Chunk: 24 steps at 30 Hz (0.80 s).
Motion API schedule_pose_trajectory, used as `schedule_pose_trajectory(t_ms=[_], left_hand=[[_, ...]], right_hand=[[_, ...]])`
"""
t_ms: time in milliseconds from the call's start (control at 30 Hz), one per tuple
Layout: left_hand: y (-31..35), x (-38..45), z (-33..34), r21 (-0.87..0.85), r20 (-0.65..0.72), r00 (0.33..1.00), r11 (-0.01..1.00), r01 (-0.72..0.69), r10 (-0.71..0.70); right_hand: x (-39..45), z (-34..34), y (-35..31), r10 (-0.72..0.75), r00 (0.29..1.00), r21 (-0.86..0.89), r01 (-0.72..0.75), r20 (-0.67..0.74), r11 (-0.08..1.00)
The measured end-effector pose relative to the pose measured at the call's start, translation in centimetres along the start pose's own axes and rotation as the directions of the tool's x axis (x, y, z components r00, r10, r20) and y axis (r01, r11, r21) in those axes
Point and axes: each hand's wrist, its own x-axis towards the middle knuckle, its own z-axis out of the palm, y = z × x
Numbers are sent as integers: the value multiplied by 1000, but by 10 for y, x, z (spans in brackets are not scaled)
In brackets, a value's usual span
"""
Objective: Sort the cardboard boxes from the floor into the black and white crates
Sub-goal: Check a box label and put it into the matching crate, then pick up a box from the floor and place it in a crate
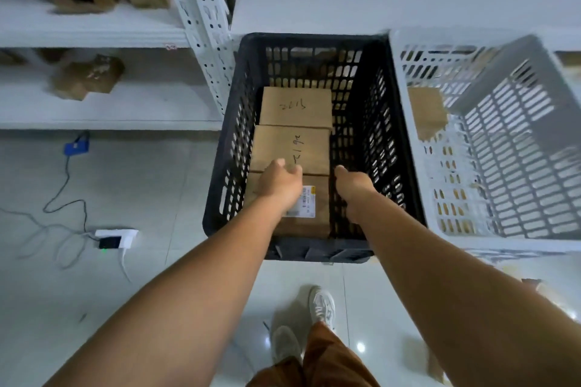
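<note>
Inside the black crate (pixel 390 141), along its left wall, three cardboard boxes lie in a row. The left hand (pixel 279 181) and right hand (pixel 352 184) grasp the nearest box (pixel 317 223), fingertips hidden. The white crate (pixel 509 148) alongside holds one box (pixel 424 110), partly blurred.

Matt brown cardboard boxes (pixel 292 148) sit in a black slotted plastic crate (pixel 220 148); the white crate (pixel 515 148) looks plastic too. Glossy floor tiles (pixel 176 185); perforated shelf post (pixel 201 19), probably painted metal.
</note>
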Motion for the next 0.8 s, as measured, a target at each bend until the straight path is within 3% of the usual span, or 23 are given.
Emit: schedule_pose_trajectory(t_ms=[300,567,800], left_hand=[[72,-69,34,-288,-19,964,922,-259,265],[122,-131,98,-337,123,900,870,-359,418],[148,-207,183,-295,249,823,849,-438,511]], right_hand=[[-57,-72,3,-238,922,85,276,-306,958],[-90,-167,43,-117,823,281,319,-556,905],[-112,-258,123,6,746,362,317,-666,877]])
